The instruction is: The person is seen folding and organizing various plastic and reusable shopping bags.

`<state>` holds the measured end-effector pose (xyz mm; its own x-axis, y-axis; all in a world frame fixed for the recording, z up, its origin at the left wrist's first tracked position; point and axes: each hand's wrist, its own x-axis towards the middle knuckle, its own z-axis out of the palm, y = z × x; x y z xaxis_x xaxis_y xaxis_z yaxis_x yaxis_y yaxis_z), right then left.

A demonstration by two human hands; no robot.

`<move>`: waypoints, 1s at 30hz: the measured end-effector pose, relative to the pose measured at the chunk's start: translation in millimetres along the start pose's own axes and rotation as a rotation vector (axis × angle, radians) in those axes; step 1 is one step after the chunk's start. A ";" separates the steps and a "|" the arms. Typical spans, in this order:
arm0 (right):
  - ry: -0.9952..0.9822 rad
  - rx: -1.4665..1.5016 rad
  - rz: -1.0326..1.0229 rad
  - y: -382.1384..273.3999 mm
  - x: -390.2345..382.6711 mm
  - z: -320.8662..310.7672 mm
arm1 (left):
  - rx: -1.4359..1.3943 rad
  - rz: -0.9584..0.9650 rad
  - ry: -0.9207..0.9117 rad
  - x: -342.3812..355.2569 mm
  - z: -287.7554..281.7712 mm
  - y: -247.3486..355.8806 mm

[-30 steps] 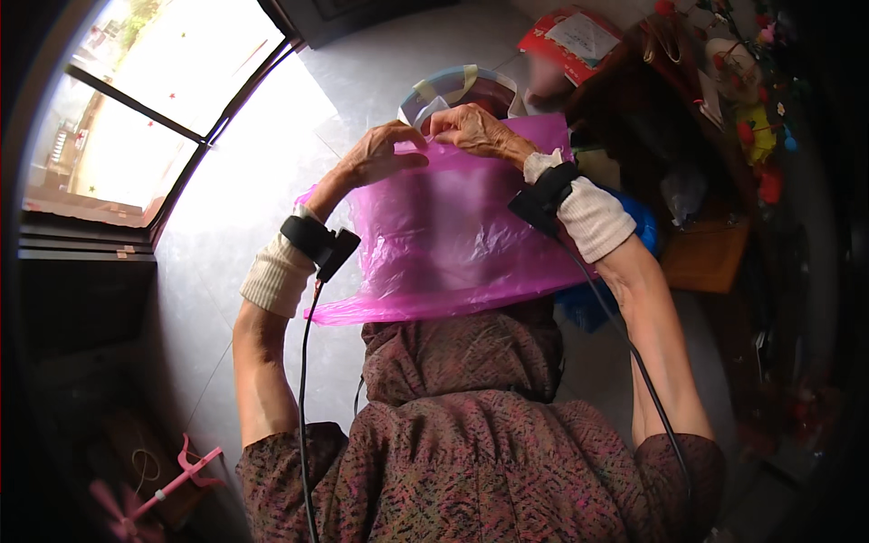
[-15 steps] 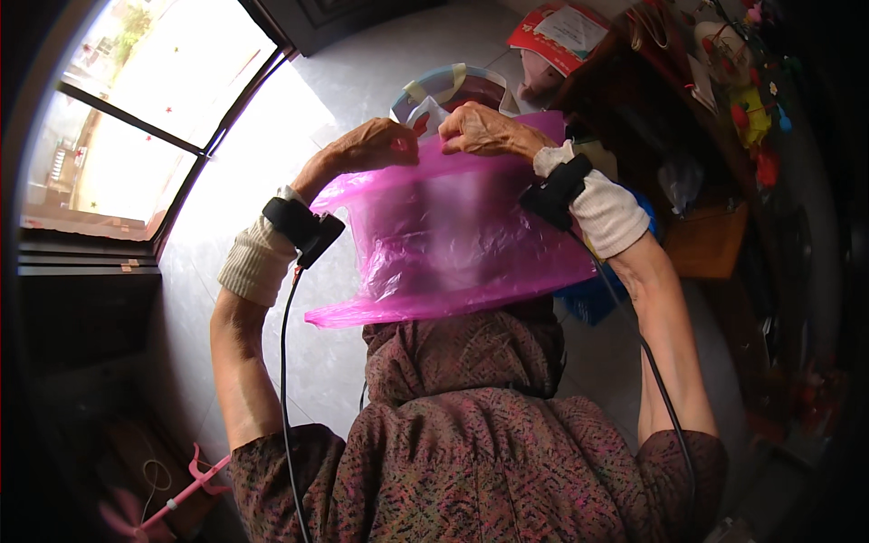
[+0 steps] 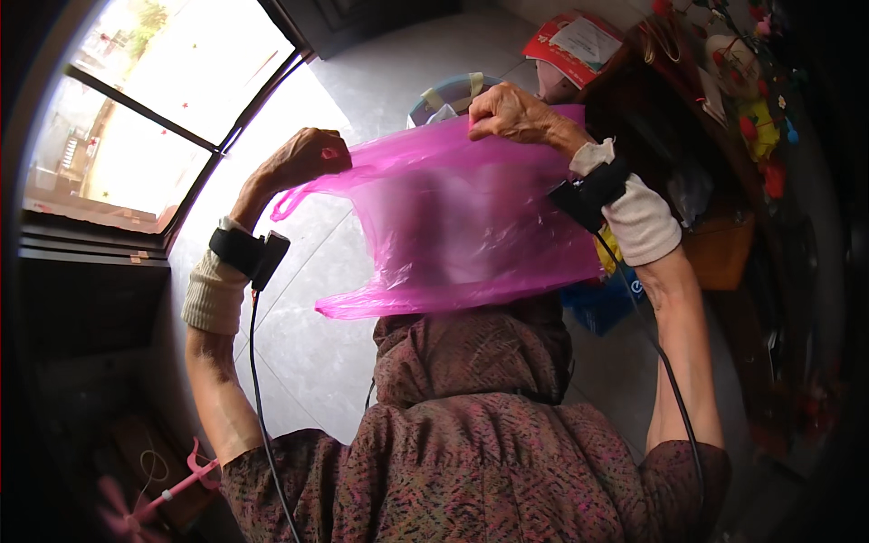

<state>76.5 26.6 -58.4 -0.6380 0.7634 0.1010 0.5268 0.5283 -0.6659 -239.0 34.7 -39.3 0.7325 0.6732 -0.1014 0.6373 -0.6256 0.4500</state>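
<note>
A translucent pink plastic bag (image 3: 480, 217) is stretched in front of me, its lower part hanging over my lap. My left hand (image 3: 312, 158) is closed on the bag's upper left edge, near a loose handle loop. Further right, my right hand (image 3: 518, 116) pinches the same upper edge with bent fingers. Another handle corner of the bag sticks out at the lower left, near my knees. Behind the bag stands a round basket or tub (image 3: 444, 98) with pale strap-like handles; most of it is hidden.
On the right, a red printed packet (image 3: 572, 43) lies by dark wooden furniture. A blue bag (image 3: 605, 303) sits on the floor beside my right forearm. At the lower left is a pink stand or fan (image 3: 167, 496). Bright window panes (image 3: 172, 81) are at the upper left.
My left hand has moved left, away from my right hand, pulling the bag's top edge taut between them. My right hand has shifted slightly right and up.
</note>
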 end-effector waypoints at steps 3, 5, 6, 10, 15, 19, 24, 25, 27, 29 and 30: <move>0.004 -0.045 0.101 10.3 -12.0 -13.3 | 0.001 0.057 0.010 17.2 0.9 4.0; -0.004 -0.037 0.090 4.3 -1.3 -18.2 | 0.008 0.026 0.022 2.4 -11.9 3.3; -0.068 -0.089 0.126 2.6 3.5 -22.0 | 0.016 0.026 0.027 -0.9 -17.5 3.4; -0.153 -0.056 -0.053 -25.5 38.9 4.5 | 0.035 0.019 0.065 -22.0 -22.5 11.6; -0.049 -0.041 -0.136 -45.1 57.5 23.1 | 0.044 0.127 0.118 8.9 -23.3 37.1; 0.108 -0.184 -0.351 -44.1 52.1 20.6 | 0.163 0.052 0.072 -12.8 -36.7 25.5; 0.037 0.059 -0.107 -47.8 35.4 3.8 | 0.066 -0.188 0.190 -46.5 -39.7 2.7; 0.039 0.054 -0.106 -50.5 36.9 3.2 | -0.002 -0.198 0.263 -46.6 -38.8 1.7; 0.124 0.102 -0.101 -56.2 41.1 3.4 | -0.231 -0.239 0.416 -52.4 -40.6 5.3; 0.150 0.121 -0.084 -48.3 40.7 1.2 | -0.448 -0.269 0.591 -53.1 -37.0 2.2; 0.174 0.146 -0.060 -44.1 40.4 0.8 | -0.679 -0.262 0.629 -52.8 -29.5 1.1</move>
<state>27.0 33.9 -25.5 -0.5526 0.7914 0.2615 0.3956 0.5252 -0.7534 -284.0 10.0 -7.3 0.1978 0.9711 0.1336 0.3434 -0.1963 0.9185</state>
